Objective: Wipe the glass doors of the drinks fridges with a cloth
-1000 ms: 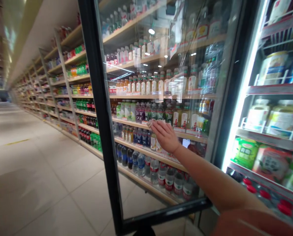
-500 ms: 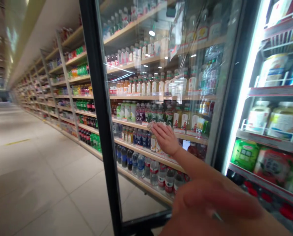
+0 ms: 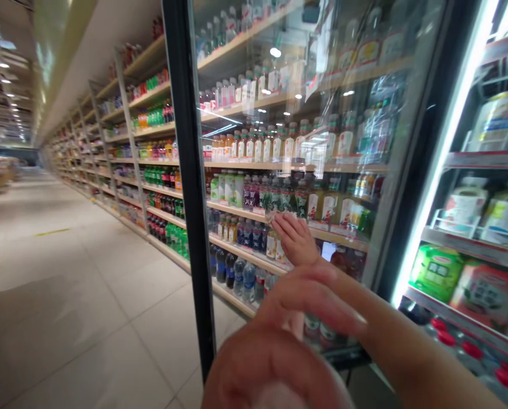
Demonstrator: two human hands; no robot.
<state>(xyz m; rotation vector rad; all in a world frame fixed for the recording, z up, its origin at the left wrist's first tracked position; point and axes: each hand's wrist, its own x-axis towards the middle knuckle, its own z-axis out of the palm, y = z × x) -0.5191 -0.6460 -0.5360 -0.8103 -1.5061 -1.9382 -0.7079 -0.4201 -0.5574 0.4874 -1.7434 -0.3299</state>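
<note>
My right hand (image 3: 298,238) reaches out to the glass door (image 3: 254,187) of an upright drinks cooler. Its fingers lie together over a small pale, crumpled cloth (image 3: 273,217), pressing it on the pane. Most of the cloth is hidden beneath the fingers. Close to the camera, at the bottom centre, my left hand (image 3: 288,335) is large and blurred. Its fingers are curled and point to the right, in front of my right forearm. Whatever may be inside that hand is hidden. The door stands open, with its black frame (image 3: 185,170) upright on the left.
To the right, the lit cooler interior holds large bottles (image 3: 466,207), a green pack (image 3: 436,272) and red-capped bottles (image 3: 470,349). Long drink shelves (image 3: 160,165) run down the aisle, and more bottles show through the glass. A tiled floor (image 3: 87,318) lies to the left.
The view has shifted slightly, so door and shelves sit further right. My left hand has moved left and up in view, and its fingers show more. My right hand stays at the glass.
</note>
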